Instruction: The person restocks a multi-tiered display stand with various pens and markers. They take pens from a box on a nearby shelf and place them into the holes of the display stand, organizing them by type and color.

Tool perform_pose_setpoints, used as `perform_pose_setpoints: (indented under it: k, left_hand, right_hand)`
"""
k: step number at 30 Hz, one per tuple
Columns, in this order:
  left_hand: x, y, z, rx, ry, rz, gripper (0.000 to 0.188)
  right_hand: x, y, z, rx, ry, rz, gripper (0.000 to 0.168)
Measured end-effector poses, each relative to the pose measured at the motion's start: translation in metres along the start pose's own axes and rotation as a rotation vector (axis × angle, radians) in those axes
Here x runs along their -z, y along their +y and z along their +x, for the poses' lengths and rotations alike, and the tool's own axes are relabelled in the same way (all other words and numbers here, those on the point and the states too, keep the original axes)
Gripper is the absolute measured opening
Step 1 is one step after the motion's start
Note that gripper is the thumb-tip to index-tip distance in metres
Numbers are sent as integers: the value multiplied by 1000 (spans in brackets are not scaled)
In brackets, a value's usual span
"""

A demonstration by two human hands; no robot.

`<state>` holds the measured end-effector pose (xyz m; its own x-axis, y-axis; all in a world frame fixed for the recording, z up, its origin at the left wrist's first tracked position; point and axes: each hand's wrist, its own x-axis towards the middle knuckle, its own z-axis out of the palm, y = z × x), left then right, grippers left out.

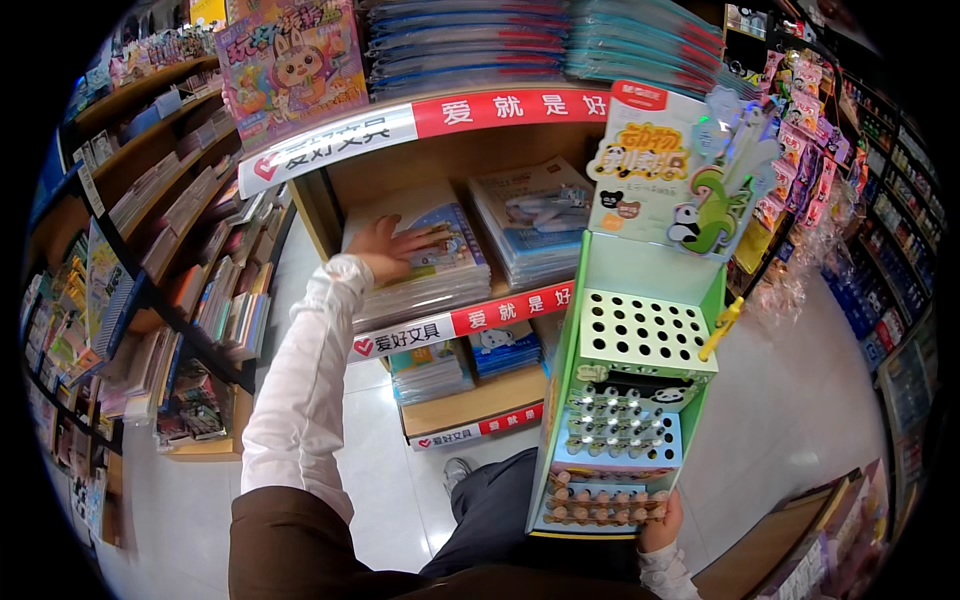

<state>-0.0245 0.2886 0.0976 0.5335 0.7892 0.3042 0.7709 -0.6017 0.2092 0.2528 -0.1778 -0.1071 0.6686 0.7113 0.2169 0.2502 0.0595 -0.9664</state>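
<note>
My left hand [386, 247], fingers spread, reaches over a stack of plastic-wrapped booklets [442, 281] on the upper shelf of a wooden display stand [319, 217]. Whether the fingertips touch the top booklet cannot be told. My right hand [661, 520] grips the lower right corner of a tall green cardboard pen display [637, 315], which leans up in front of me. Its top tier has rows of holes, and one yellow pen [722, 328] stands at the right edge. Several clear-topped pens [611, 420] fill the middle tier, with brown-topped pens [604, 508] at the bottom.
Beside the booklets lies a second wrapped stack [525, 217]. Blue plastic folders [469, 45] and teal ones [645, 41] are piled on top, next to a rabbit-printed box [296, 71]. Bookshelves [172, 202] stand on the left; hanging packets [802, 142] and a low wooden unit [780, 532] are on the right.
</note>
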Motion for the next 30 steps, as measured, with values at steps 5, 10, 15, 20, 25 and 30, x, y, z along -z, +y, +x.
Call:
perform_pose_setpoints:
  k: [5, 10, 15, 20, 25, 30]
  left_hand:
    - [16, 22, 23, 84, -360, 20, 75]
    - [11, 17, 34, 25, -428, 153, 76]
    - [20, 42, 36, -25, -539, 321, 78]
    - [16, 35, 37, 153, -501, 221, 79]
    - [19, 52, 34, 81, -521, 334, 76]
    - [7, 45, 40, -109, -547, 554, 63]
  right_hand:
    - [18, 4, -3, -41, 69, 39, 34]
    - [31, 0, -7, -87, 121, 89, 30]
    - [42, -3, -9, -47, 103, 54, 28]
    - [39, 1, -11, -65, 134, 128, 27]
    - [38, 5, -12, -7, 150, 141, 27]
    - [38, 23, -13, -9, 122, 204, 24]
